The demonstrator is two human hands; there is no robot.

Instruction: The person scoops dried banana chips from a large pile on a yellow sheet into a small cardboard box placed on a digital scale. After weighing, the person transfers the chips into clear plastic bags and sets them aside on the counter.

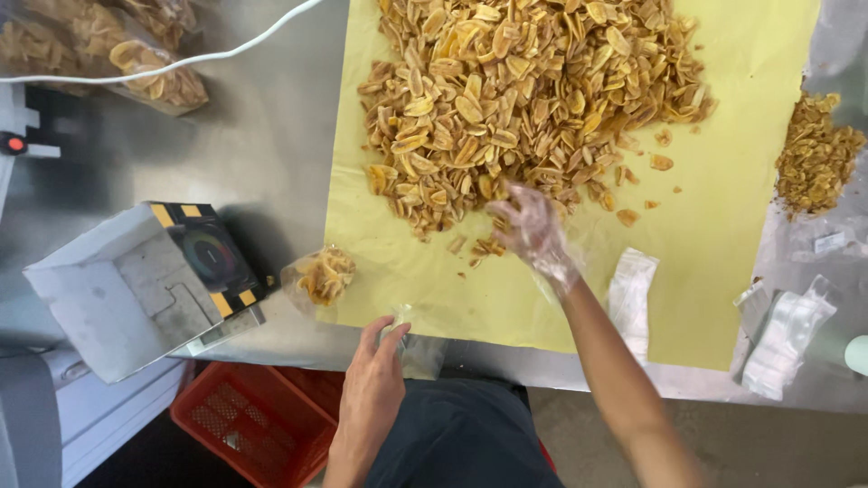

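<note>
A: Why is the right hand wrapped in a thin clear plastic glove?

B: It is the one touching food. It reaches into the near edge of the heap of banana chips, fingers curled and clenched loosely around a few chips, so I'd judge the glove keeps bare skin off them.

A: And the left hand?

B: Bare, and well back at the near edge of the desk. It is grasping the top of a small clear bag, pinching it so the mouth stays up and reachable. Whether anything is in that bag I cannot tell.

A: Why the yellow paper sheet under the chips?

B: It probably keeps the heap off the bare steel and lets loose crumbs gather in 1 place. A few stray chips lie apart on it, just right of the gloved hand.

A: What is that bundle left of the sheet?

B: 1 small filled bag of chips, lying at the sheet's left edge near the scale, a grey box with a round dial and yellow-black corner marks. Being near it suits weighing.

A: And on the right?

B: Flat empty bags lie near the right forearm, more of them further right, all within reach of the gloved hand. A smaller chip pile sits off the sheet at the far right. A red crate stands below the desk edge.
</note>
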